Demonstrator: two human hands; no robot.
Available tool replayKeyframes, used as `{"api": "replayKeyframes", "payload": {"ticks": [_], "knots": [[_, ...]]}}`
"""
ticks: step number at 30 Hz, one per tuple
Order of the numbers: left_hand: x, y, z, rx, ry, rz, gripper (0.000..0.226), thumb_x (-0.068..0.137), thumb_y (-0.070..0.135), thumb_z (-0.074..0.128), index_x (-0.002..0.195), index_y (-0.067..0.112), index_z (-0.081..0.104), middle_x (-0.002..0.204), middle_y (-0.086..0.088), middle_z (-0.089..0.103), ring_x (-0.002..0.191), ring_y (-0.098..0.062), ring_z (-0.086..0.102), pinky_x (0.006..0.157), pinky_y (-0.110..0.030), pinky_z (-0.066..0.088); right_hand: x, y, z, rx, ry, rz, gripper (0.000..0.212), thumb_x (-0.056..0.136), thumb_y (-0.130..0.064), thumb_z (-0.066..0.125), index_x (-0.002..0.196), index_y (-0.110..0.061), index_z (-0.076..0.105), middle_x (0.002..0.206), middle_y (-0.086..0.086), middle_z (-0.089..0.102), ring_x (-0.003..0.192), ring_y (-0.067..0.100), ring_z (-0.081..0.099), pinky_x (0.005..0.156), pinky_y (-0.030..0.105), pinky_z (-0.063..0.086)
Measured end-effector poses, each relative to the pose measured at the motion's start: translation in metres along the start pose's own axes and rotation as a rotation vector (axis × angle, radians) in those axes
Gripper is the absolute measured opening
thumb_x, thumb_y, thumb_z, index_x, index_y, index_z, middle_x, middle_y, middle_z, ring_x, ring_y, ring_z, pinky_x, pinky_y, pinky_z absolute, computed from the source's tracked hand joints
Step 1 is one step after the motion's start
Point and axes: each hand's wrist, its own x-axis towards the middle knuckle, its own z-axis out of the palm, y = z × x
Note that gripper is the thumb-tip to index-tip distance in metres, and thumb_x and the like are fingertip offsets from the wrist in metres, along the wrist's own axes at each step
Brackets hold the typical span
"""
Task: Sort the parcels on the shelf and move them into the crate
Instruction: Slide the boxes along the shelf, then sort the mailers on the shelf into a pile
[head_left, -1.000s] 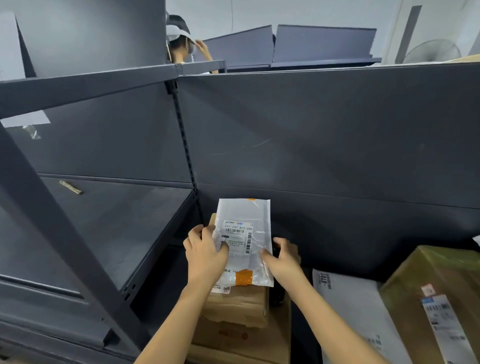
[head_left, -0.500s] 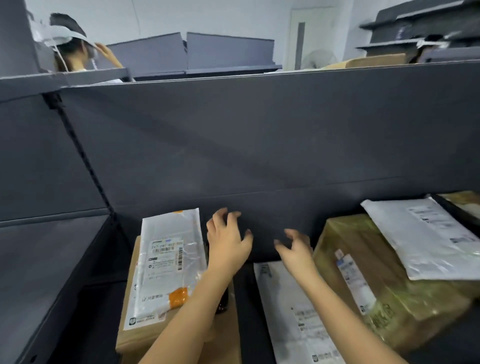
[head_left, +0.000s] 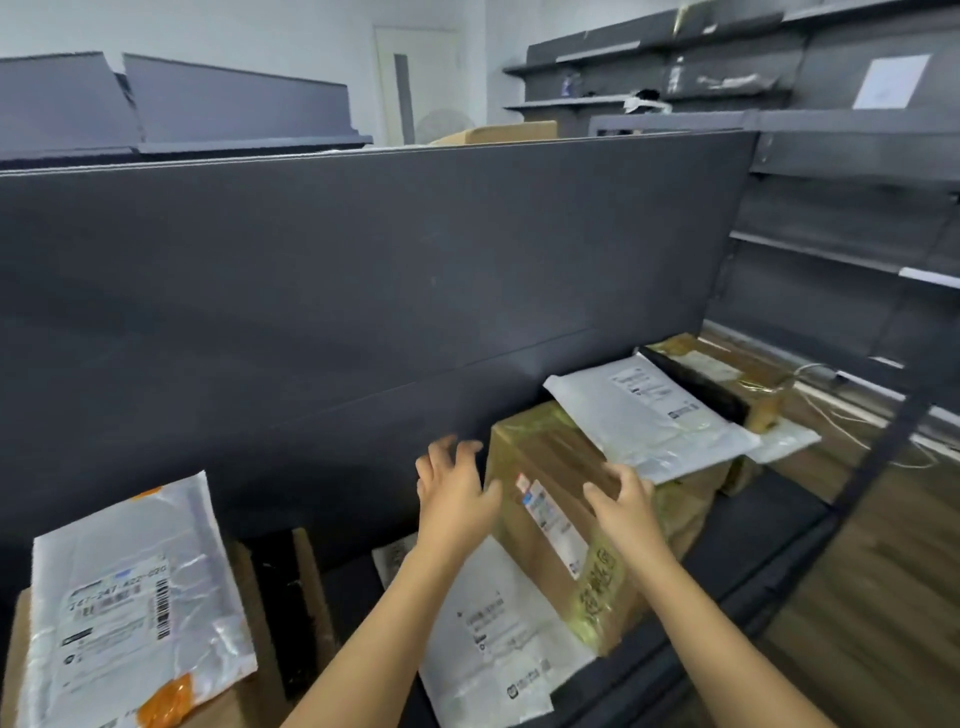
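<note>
The taped cardboard box (head_left: 576, 519) stood on the shelf (head_left: 769, 566); it looked stiff and probably heavy, best held by its sides. Left hand (head_left: 454, 496) and right hand (head_left: 626, 506) were spread, each grip empty.

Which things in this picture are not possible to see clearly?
- Crate: not in the head view at all.
- Label text on the brown box: blurred, too small.
- White mailer under it: partly covered by the box and left hand.
- Right hand palm: hidden, contact with the box unclear.
</note>
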Motion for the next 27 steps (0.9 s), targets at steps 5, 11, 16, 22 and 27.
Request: {"api": "replayKeyframes", "payload": {"ticks": [5,11,16,22,27], "knots": [[-0.004,0.016,0.021,-0.008,-0.101,0.027,0.042,0.091,0.029,0.047,0.132,0.017,0.046,0.146,-0.005,0.024,0.132,-0.026,0.021,0.111,-0.039,0.027,0.003,0.02,-0.012,0.15,0.033,0.086,0.035,0.094,-0.017,0.053,0.129,-0.018,0.048,0.137,0.006,0.036,0.105,0.017,0.045,0.09,0.03,0.038],[-0.008,0.012,0.027,-0.012,-0.177,0.045,0.038,0.089,0.024,0.046,0.126,0.02,0.048,0.144,-0.002,0.026,0.131,-0.024,0.021,0.111,-0.04,0.028,0.024,0.028,-0.028,0.706,0.095,0.3,0.038,0.095,-0.004,0.047,0.132,-0.013,0.047,0.131,0.014,0.052,0.113,0.026,0.053,0.097,0.034,0.042],[-0.012,-0.005,0.016,0.039,-0.195,-0.001,0.043,0.091,0.025,0.047,0.133,0.022,0.044,0.145,-0.002,0.022,0.134,-0.023,0.017,0.113,-0.038,0.026,0.047,0.026,-0.047,1.055,0.073,0.409,0.044,0.097,-0.005,0.044,0.138,-0.02,0.042,0.127,0.011,0.046,0.089,0.024,0.061,0.059,0.02,0.045],[-0.015,-0.025,0.002,0.111,-0.198,-0.069,0.045,0.093,0.029,0.047,0.138,0.022,0.039,0.145,-0.002,0.019,0.135,-0.022,0.016,0.112,-0.035,0.027,0.056,0.028,-0.045,0.98,0.142,0.46,0.016,0.092,-0.006,0.056,0.107,-0.012,0.055,0.083,0.006,0.056,0.07,0.012,0.054,0.047,0.016,0.045],[-0.013,-0.027,0.001,0.114,-0.193,-0.069,0.045,0.093,0.028,0.047,0.137,0.022,0.04,0.143,-0.002,0.022,0.134,-0.022,0.018,0.112,-0.034,0.026,0.053,0.02,-0.033,0.951,0.291,0.523,0.019,0.083,-0.008,0.069,0.073,-0.011,0.054,0.07,0.0,0.052,0.062,0.007,0.049,0.062,0.021,0.046]]}}
